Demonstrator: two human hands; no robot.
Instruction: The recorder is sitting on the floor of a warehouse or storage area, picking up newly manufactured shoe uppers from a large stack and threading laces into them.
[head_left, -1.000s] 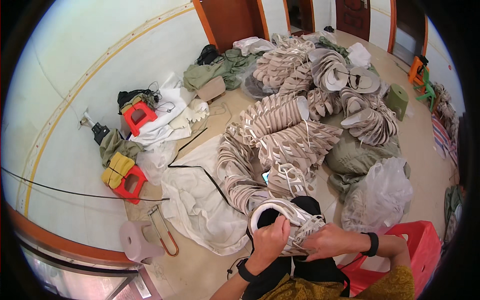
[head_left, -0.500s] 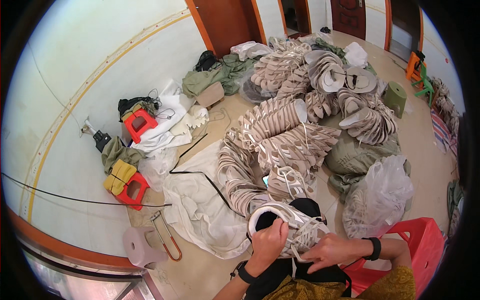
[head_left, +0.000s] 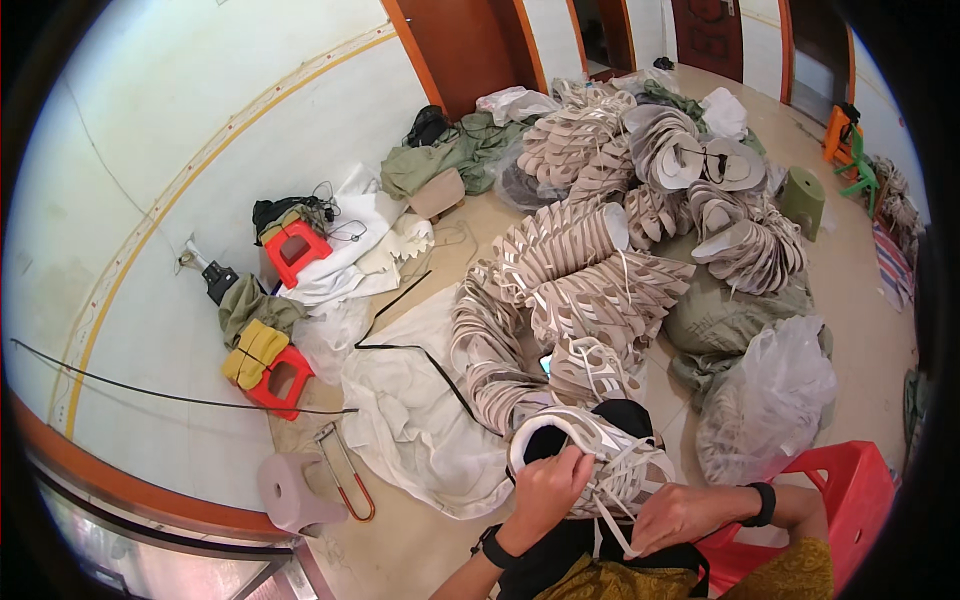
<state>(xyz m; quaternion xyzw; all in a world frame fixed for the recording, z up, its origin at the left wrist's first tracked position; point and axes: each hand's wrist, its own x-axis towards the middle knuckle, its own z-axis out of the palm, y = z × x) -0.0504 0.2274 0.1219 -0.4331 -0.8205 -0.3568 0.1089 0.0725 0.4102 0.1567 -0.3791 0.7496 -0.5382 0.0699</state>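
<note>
- Shoe (head_left: 625, 437) in the head view: beige and white, over the person's lap at the lower middle, its opening turned to the left.
- Left hand (head_left: 548, 492): fingers curled, grasping the shoe by the edge of its opening.
- Right hand (head_left: 680, 515): fingers closed on a white lace (head_left: 610, 528), drawn out from the shoe toward the person.
- Wristbands: a dark one on each wrist.
- Uppers (head_left: 600, 300): long nested stacks on the floor, just beyond the shoe.
- Cloth (head_left: 420, 400): white, spread left of the stacks, a black strap (head_left: 415, 347) across it.
- Bag (head_left: 775, 390): clear plastic, right of the stacks.
- Red stool (head_left: 865, 500): beside the right forearm.
- Pink stool (head_left: 283, 490): well left of the left hand.
</note>
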